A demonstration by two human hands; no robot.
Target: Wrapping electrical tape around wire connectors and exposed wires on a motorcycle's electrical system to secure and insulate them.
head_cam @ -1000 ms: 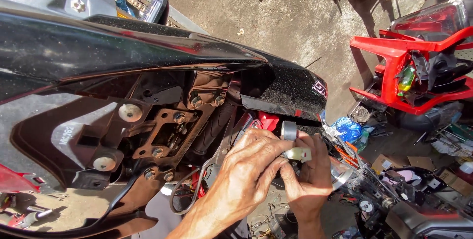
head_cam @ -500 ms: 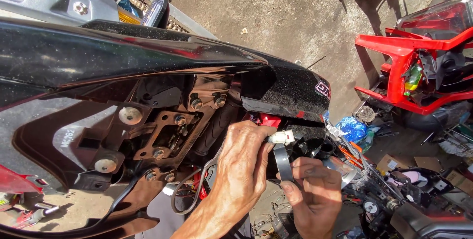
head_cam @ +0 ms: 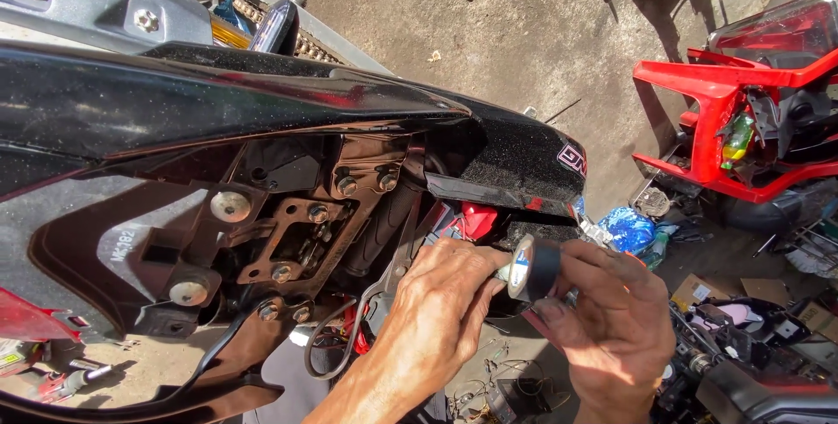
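I look down at the rear of a motorcycle with a glossy black tail cover [head_cam: 262, 101] and an exposed rusty frame bracket [head_cam: 305, 223] with several bolts. My left hand [head_cam: 436, 319] pinches something small by the wiring under the tail, its fingertips against a roll of black electrical tape [head_cam: 534, 268]. My right hand [head_cam: 611, 328] holds that tape roll from the right, fingers wrapped round it. What the left fingertips pinch is hidden. A black cable [head_cam: 327, 345] loops down below the bracket.
A red motorcycle body frame [head_cam: 724, 127] stands at the right. A blue plastic bag [head_cam: 630, 230] and scattered parts lie on the concrete floor [head_cam: 489, 31]. Dark machine parts [head_cam: 759, 372] crowd the lower right. A chain and sprocket cover [head_cam: 297, 27] sit at upper left.
My right hand rose from below the left hand to level with it, turning the tape roll upright beside my left fingertips. The left hand stayed at the wiring.
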